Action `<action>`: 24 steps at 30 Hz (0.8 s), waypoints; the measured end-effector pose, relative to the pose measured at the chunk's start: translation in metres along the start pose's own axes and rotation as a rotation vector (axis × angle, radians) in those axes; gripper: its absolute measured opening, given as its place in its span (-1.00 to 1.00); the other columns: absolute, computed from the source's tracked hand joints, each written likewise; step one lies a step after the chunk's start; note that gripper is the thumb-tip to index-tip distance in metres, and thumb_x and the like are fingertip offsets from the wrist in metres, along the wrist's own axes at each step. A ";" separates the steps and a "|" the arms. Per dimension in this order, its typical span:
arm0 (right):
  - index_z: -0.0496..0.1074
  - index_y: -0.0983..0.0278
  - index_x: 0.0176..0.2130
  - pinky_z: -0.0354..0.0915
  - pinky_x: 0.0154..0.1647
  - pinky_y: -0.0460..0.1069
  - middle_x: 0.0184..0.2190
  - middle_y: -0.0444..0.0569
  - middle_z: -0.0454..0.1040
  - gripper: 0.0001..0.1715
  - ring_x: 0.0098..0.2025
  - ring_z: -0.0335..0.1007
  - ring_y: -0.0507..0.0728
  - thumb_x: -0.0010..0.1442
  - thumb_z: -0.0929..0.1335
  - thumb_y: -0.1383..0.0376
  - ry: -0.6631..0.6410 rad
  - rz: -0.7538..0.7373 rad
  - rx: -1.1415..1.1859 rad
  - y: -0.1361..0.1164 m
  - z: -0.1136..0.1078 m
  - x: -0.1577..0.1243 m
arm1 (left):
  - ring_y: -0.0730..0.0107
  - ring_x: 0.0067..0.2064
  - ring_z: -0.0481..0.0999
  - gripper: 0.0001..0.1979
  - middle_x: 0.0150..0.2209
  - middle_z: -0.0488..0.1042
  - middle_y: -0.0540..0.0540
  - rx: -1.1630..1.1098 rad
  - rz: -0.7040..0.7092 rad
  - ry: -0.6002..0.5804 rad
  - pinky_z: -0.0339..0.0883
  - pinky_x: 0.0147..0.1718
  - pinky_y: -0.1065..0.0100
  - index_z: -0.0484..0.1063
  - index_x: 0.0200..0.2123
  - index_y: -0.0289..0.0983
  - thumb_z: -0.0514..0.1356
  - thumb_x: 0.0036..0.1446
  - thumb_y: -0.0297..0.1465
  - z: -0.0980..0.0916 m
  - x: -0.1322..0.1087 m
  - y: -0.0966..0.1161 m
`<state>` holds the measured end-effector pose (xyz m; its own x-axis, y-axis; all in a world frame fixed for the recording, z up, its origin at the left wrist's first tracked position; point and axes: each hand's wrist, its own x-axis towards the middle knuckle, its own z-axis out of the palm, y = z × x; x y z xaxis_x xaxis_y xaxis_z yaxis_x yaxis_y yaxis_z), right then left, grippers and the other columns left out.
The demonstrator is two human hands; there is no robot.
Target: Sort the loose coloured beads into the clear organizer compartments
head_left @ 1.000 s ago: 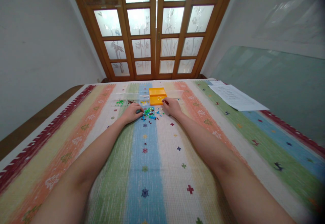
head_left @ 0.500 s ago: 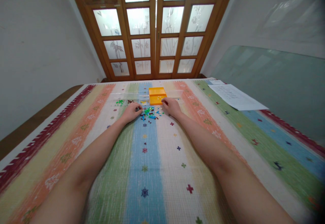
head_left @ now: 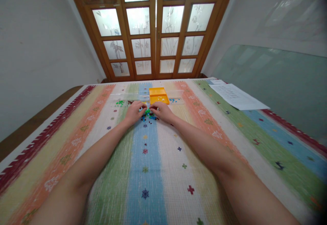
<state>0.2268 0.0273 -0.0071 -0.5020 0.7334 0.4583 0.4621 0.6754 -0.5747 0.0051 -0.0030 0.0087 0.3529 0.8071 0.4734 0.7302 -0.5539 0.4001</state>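
My left hand point(head_left: 134, 113) rests at the left side of a loose pile of small plastic bricks point(head_left: 152, 117), its fingers curled in a pinch. From the right, my right hand point(head_left: 163, 112) reaches over the same pile, thumb and fingertips drawn together. Anything between the fingers of either hand is too small to make out. The pile mixes green, blue and dark red pieces, partly covered by my hands. Just behind it, an orange-yellow box point(head_left: 157, 91) lies with its lid open, and several white pieces point(head_left: 160, 99) lie inside.
Left of the box, green pieces point(head_left: 119, 102) and dark brown pieces point(head_left: 130, 102) form separate groups on clear plastic. Blue pieces point(head_left: 174, 100) lie to its right. Printed paper point(head_left: 236, 96) rests at the right on the striped tablecloth point(head_left: 145, 160).
My right hand has moved left and toward me, from the box's front edge to the pile. The blue pieces right of the box now show. My left hand has shifted slightly right.
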 end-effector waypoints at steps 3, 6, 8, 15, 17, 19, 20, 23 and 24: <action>0.62 0.18 -0.21 0.28 -0.08 -0.01 -0.28 -0.07 0.58 -0.84 -0.21 0.44 0.11 0.33 0.39 0.24 -0.009 0.007 0.036 0.001 0.004 0.000 | 0.16 -0.02 0.46 -0.84 -0.14 0.53 -0.11 0.039 0.020 -0.023 0.29 0.06 0.16 0.54 -0.19 -0.17 0.16 0.37 -0.30 0.001 -0.001 0.002; 0.61 0.20 -0.25 0.28 -0.13 -0.02 -0.31 -0.07 0.57 -0.82 -0.24 0.42 0.10 0.33 0.40 0.22 0.016 0.016 0.069 0.003 0.006 0.000 | 0.16 -0.01 0.46 -0.83 -0.13 0.52 -0.11 0.066 0.055 -0.033 0.29 0.05 0.16 0.54 -0.18 -0.16 0.15 0.39 -0.30 0.001 -0.003 0.004; 0.60 0.20 -0.26 0.27 -0.15 -0.03 -0.31 -0.07 0.56 -0.83 -0.26 0.42 0.09 0.32 0.40 0.22 0.020 0.031 0.092 0.005 0.008 0.000 | 0.17 -0.01 0.47 -0.83 -0.14 0.52 -0.11 0.080 0.070 -0.027 0.30 0.04 0.16 0.54 -0.17 -0.16 0.15 0.39 -0.30 0.002 -0.003 0.004; 0.58 0.26 -0.28 0.25 -0.21 -0.04 -0.36 -0.08 0.55 -0.82 -0.32 0.38 0.07 0.28 0.40 0.22 0.018 0.035 0.156 0.013 0.011 -0.001 | 0.23 -0.05 0.49 -0.87 -0.15 0.53 -0.09 0.070 0.129 0.011 0.34 -0.02 0.21 0.53 -0.16 -0.16 0.17 0.38 -0.32 0.006 -0.004 0.005; 0.56 0.27 -0.29 0.25 -0.21 -0.04 -0.36 -0.09 0.55 -0.83 -0.32 0.38 0.07 0.26 0.40 0.22 0.030 0.037 0.168 0.015 0.011 -0.001 | 0.24 -0.04 0.50 -0.86 -0.13 0.54 -0.08 0.056 0.118 0.016 0.35 -0.01 0.21 0.53 -0.12 -0.15 0.17 0.38 -0.33 0.006 -0.004 0.005; 0.55 0.26 -0.30 0.25 -0.21 -0.04 -0.35 -0.09 0.55 -0.83 -0.31 0.39 0.08 0.25 0.40 0.22 0.048 0.035 0.170 0.017 0.009 -0.001 | 0.24 -0.04 0.50 -0.85 -0.13 0.55 -0.08 0.050 0.087 0.028 0.35 0.01 0.20 0.53 -0.09 -0.15 0.16 0.38 -0.35 0.006 -0.003 0.005; 0.55 0.26 -0.30 0.24 -0.21 -0.04 -0.35 -0.09 0.56 -0.83 -0.31 0.39 0.08 0.25 0.39 0.21 0.063 0.037 0.166 0.018 0.007 -0.001 | 0.23 -0.04 0.50 -0.85 -0.13 0.55 -0.08 0.051 0.069 0.034 0.35 0.01 0.20 0.53 -0.08 -0.16 0.16 0.37 -0.35 0.006 -0.003 0.004; 0.53 0.25 -0.31 0.22 -0.24 -0.03 -0.37 -0.09 0.55 -0.81 -0.33 0.38 0.08 0.24 0.37 0.20 0.151 0.091 0.137 0.022 0.000 0.001 | 0.21 -0.03 0.50 -0.85 -0.13 0.55 -0.09 0.067 0.030 0.013 0.34 0.03 0.19 0.55 -0.14 -0.17 0.16 0.35 -0.37 0.005 -0.003 -0.001; 0.53 0.26 -0.32 0.21 -0.26 -0.03 -0.38 -0.09 0.54 -0.80 -0.34 0.38 0.09 0.24 0.36 0.20 0.192 0.121 0.123 0.024 -0.003 0.002 | 0.20 -0.03 0.50 -0.85 -0.14 0.55 -0.09 0.073 0.021 -0.005 0.34 0.03 0.18 0.56 -0.16 -0.18 0.16 0.35 -0.37 0.004 -0.004 -0.003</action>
<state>0.2389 0.0450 -0.0177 -0.2949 0.8177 0.4944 0.4122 0.5757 -0.7061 0.0039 -0.0031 0.0022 0.3716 0.7964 0.4772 0.7630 -0.5548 0.3317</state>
